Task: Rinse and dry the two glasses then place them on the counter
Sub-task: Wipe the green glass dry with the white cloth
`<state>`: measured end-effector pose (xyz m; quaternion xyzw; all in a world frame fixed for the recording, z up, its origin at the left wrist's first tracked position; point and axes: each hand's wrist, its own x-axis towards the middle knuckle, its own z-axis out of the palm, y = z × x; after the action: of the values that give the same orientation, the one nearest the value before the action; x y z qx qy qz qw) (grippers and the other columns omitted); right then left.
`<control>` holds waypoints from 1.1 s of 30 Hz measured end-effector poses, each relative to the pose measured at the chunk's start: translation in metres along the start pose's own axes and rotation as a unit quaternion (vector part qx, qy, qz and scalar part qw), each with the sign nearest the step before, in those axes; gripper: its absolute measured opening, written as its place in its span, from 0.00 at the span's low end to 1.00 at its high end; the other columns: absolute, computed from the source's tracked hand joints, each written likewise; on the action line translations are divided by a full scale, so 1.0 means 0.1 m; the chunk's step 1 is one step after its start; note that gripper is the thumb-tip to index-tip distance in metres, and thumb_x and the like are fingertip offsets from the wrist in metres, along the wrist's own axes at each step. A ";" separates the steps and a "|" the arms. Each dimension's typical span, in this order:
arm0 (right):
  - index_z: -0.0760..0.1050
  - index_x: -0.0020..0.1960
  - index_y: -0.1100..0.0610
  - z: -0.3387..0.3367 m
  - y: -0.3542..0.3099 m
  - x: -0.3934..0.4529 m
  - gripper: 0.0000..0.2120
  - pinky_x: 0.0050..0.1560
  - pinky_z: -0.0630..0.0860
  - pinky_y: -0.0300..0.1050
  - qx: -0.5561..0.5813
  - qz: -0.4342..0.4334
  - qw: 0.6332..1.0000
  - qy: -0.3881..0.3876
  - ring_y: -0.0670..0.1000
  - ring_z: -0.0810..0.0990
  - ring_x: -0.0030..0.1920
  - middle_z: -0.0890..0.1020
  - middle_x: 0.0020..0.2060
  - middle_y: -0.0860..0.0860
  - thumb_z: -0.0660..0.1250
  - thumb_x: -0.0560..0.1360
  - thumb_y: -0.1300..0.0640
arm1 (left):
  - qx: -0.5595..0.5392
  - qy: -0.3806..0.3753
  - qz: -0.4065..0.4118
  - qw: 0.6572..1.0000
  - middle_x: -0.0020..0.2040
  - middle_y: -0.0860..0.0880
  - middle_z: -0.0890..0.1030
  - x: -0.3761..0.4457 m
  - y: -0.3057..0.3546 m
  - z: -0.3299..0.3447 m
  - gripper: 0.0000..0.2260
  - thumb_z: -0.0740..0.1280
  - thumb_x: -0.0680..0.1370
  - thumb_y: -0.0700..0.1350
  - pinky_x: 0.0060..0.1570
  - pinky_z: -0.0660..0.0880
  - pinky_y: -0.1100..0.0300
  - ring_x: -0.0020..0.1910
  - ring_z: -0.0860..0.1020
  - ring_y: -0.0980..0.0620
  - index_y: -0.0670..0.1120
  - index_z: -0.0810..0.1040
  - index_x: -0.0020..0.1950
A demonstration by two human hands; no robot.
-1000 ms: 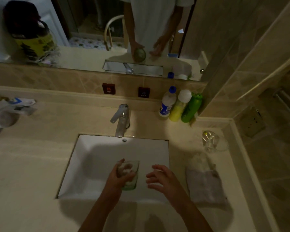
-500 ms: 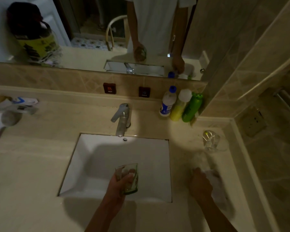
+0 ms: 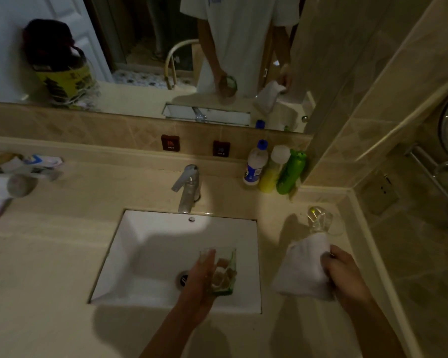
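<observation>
**Glass over the basin, cloth lifted**

The left hand wraps its fingers round a green-tinted glass above the sink. The right hand grips a white cloth, apparently off the counter. A second glass stands beyond.

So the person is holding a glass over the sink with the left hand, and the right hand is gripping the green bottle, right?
Not quite. The left hand does hold a glass over the sink, but the right hand grips a white cloth, not the green bottle, which stands untouched by the wall. The head view shows this.
</observation>
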<state>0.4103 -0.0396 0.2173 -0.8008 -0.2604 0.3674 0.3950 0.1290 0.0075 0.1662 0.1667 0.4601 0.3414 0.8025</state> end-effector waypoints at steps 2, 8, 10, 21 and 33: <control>0.77 0.52 0.68 0.19 -0.21 -0.21 0.11 0.45 0.78 0.52 -0.020 -0.044 0.998 -0.029 0.66 0.80 0.46 0.82 0.41 0.63 0.60 0.73 0.66 | -0.003 0.008 -0.002 1.000 0.54 0.32 0.83 -0.03 0.01 0.20 0.22 0.66 0.78 0.54 0.51 0.80 0.44 0.51 0.81 0.36 0.38 0.75 0.64; 0.74 0.47 0.50 0.94 -0.57 -0.80 0.05 0.35 0.79 0.42 -0.093 -0.123 0.984 -0.084 0.45 0.81 0.37 0.81 0.39 0.46 0.63 0.80 0.51 | -0.022 0.053 0.047 0.997 0.63 0.28 0.76 -0.11 0.02 0.47 0.35 0.76 0.70 0.61 0.58 0.80 0.37 0.58 0.80 0.30 0.40 0.73 0.68; 0.76 0.49 0.47 1.12 -0.55 -0.95 0.08 0.36 0.79 0.34 -0.092 -0.174 0.974 -0.112 0.42 0.82 0.40 0.80 0.43 0.45 0.63 0.79 0.45 | -0.008 0.060 0.068 0.996 0.60 0.31 0.80 -0.14 0.05 0.43 0.35 0.74 0.70 0.64 0.54 0.82 0.40 0.56 0.82 0.33 0.42 0.75 0.67; 0.58 0.77 0.53 1.93 -0.57 -1.43 0.53 0.76 0.59 0.42 -0.129 -0.230 0.964 -0.023 0.44 0.58 0.75 0.59 0.74 0.45 0.29 0.66 0.22 | 0.043 0.074 0.076 0.993 0.61 0.45 0.84 -0.30 0.26 0.01 0.29 0.61 0.76 0.66 0.57 0.79 0.50 0.58 0.84 0.46 0.45 0.78 0.66; 0.70 0.70 0.53 2.61 -0.69 -0.99 0.24 0.48 0.76 0.32 0.123 0.083 0.978 -0.144 0.44 0.75 0.43 0.77 0.45 0.50 0.56 0.80 0.41 | 0.115 0.050 0.081 0.989 0.37 0.42 0.86 -0.34 0.70 -0.48 0.21 0.64 0.79 0.55 0.26 0.78 0.59 0.31 0.85 0.48 0.38 0.81 0.58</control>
<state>0.1360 0.0440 0.2033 -0.7036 -0.2000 0.5396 0.4169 0.0486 0.0316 0.2031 0.2771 0.5212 0.3582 0.7234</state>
